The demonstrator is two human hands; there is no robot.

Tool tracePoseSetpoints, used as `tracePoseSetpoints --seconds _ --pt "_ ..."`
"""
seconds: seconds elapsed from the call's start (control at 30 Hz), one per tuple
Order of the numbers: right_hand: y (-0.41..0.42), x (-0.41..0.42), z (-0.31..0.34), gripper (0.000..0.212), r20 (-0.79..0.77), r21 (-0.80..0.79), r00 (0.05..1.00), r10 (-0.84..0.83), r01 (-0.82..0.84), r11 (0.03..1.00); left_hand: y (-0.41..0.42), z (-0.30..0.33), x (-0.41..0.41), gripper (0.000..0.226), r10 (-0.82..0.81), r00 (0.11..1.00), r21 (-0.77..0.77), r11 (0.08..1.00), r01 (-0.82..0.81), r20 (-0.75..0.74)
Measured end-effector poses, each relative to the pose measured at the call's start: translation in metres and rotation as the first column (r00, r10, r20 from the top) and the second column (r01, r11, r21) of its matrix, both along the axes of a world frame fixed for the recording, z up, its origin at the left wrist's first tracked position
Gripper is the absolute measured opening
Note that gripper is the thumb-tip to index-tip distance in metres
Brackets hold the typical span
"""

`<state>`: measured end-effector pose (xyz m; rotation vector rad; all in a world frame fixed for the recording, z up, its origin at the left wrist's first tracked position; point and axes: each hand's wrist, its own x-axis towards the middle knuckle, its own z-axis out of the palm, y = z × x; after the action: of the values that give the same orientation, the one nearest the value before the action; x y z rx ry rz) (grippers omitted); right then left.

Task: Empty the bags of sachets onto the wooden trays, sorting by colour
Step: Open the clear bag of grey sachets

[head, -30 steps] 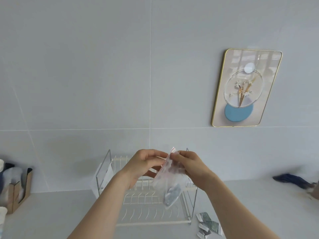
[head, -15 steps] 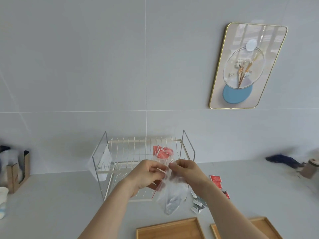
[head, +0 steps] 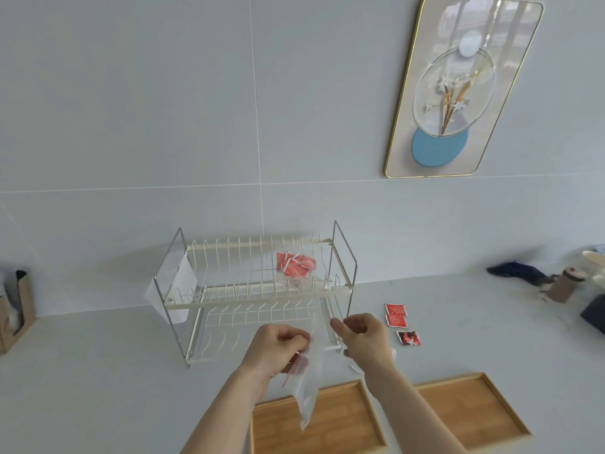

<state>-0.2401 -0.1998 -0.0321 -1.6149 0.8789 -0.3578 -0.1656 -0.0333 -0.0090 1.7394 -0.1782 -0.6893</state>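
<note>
A clear zip bag (head: 309, 385) with a red seal strip hangs between my hands above the counter. My left hand (head: 278, 348) pinches its top left edge and my right hand (head: 363, 339) pinches its top right edge. I cannot tell what is inside the bag. Below them lie two wooden trays, the left tray (head: 327, 427) and the right tray (head: 471, 407), both bare. A second bag of red sachets (head: 295, 264) sits on the upper shelf of the white dish rack (head: 258, 290). Three red sachets (head: 397, 317) lie loose on the counter right of the rack.
A gold-framed picture (head: 458, 90) hangs on the grey tiled wall. A cardboard holder (head: 16, 309) stands at the far left. A dark blue cloth (head: 514, 271), a small jar (head: 564, 285) and a dark box (head: 594, 312) sit at the far right.
The view has tilted down, bringing both wooden trays and the loose red sachets fully into sight. My hands have pulled apart at the bag's top and lowered toward the trays.
</note>
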Motion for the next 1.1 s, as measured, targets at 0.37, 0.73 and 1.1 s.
tracePoseSetpoints --seconds 0.37,0.73,1.1 --pt "0.028 -0.008 -0.013 0.021 0.077 0.411 0.985 0.152 -0.170 0.896 -0.011 -0.035 -0.015 0.012 0.069 0.997 -0.090 0.993 -0.073 -0.044" --pt "0.029 -0.006 -0.009 0.018 -0.002 0.445 0.968 0.252 -0.225 0.867 0.000 -0.047 -0.013 0.015 0.049 0.991 -0.123 0.990 -0.064 -0.121" --pt "0.026 -0.003 -0.006 0.021 -0.028 0.470 0.957 0.288 -0.242 0.849 0.001 -0.047 -0.009 0.016 0.021 1.000 -0.074 0.997 -0.022 -0.014"
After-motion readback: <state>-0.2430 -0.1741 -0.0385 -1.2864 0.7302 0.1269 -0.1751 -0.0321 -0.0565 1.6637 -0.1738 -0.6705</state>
